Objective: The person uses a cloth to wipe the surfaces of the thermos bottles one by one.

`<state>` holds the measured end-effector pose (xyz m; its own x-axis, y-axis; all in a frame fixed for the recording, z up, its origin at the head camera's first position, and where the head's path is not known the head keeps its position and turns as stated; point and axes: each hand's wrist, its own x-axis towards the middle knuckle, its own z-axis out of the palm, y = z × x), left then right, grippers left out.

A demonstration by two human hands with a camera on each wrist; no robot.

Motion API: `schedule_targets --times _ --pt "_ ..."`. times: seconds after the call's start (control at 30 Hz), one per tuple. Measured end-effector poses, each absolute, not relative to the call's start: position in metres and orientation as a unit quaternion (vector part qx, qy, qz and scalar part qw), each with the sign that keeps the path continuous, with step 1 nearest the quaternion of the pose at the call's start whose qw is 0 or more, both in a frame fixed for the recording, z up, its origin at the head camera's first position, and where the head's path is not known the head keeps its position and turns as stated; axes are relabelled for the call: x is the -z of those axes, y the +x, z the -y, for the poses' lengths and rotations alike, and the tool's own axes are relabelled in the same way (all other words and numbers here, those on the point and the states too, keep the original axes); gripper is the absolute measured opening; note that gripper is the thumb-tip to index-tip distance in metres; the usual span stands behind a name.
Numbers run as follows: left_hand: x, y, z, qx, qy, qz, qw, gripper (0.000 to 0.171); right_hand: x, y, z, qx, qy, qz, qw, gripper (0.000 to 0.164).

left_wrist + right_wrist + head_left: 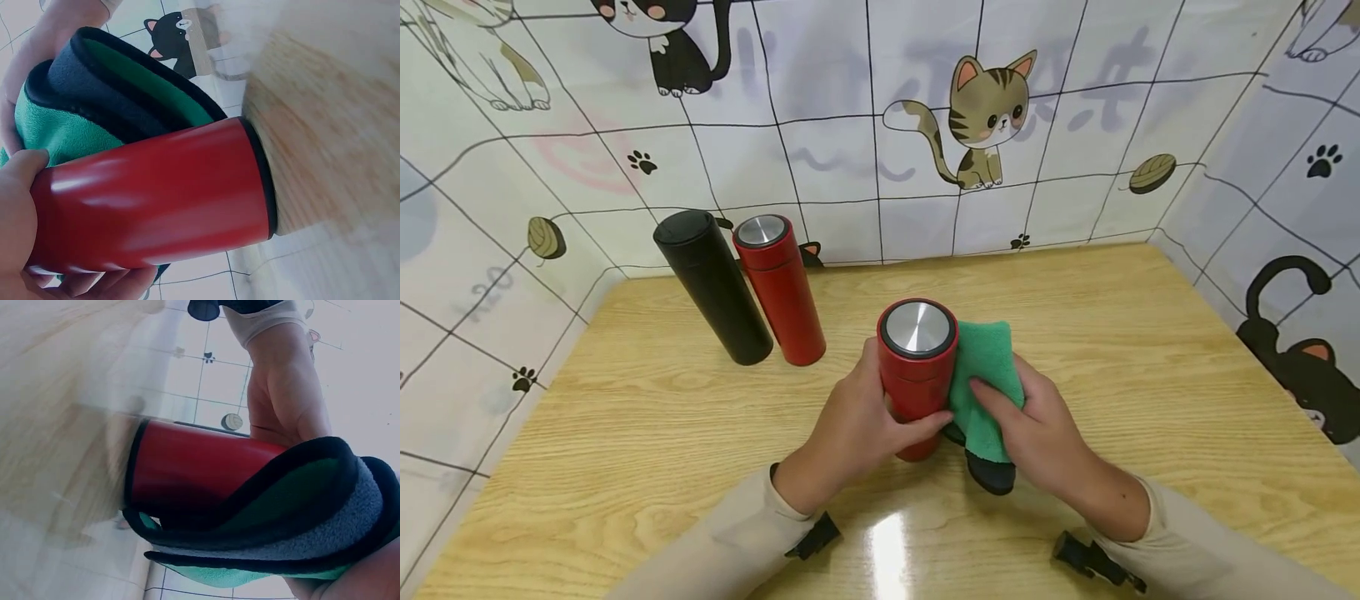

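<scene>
A red thermos flask [910, 392] with a silver-topped lid stands near the middle of the table. My left hand [857, 425] grips it from the left, thumb across its front; in the left wrist view the fingers curl round the red body [156, 194]. On the flask's right side, my right hand [1045, 425] holds a folded green cloth [988, 367] against it, thumb on top. Dark edging and a grey layer of the cloth [331, 525] show in the right wrist view. Part of the right hand's fingers is hidden behind the cloth.
At the back left, a black flask [715, 287] stands beside a second red flask [782, 292]. The wooden table [1112, 333] meets a cat-patterned wall covering [820, 158] at its back and sides.
</scene>
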<state>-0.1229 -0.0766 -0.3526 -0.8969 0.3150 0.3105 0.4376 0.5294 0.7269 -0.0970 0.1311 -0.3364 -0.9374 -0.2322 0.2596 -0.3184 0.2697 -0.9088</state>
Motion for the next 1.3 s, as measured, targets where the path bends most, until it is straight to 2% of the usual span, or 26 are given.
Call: schedule_targets --times 0.3,0.53,0.63,0.9,1.17,1.3 --pt "0.3536 -0.1237 0.0771 0.426 -0.227 0.872 0.082 0.088 0.3399 -0.0975 -0.1297 -0.566 0.170 0.807 0.010 0.040" --pt "0.3525 -0.1231 0.0767 0.427 -0.226 0.873 0.072 0.088 0.3382 -0.0929 -0.1310 -0.578 0.180 0.791 0.086 0.039" --pt "0.3527 -0.1232 0.0767 0.423 -0.226 0.874 0.075 0.088 0.3387 -0.0928 -0.1310 -0.581 0.186 0.786 0.100 0.041" --pt "0.3536 -0.1243 0.0767 0.423 -0.219 0.877 0.071 0.087 0.3395 -0.0960 -0.1314 -0.572 0.169 0.801 0.054 0.043" --pt "0.3530 -0.1243 0.0764 0.422 -0.225 0.875 0.071 0.088 0.3367 -0.0936 -0.1304 -0.598 0.181 0.776 0.081 0.038" --pt "0.3517 -0.1243 0.0766 0.421 -0.228 0.875 0.072 0.089 0.3380 -0.0961 -0.1300 -0.583 0.167 0.793 0.062 0.039"
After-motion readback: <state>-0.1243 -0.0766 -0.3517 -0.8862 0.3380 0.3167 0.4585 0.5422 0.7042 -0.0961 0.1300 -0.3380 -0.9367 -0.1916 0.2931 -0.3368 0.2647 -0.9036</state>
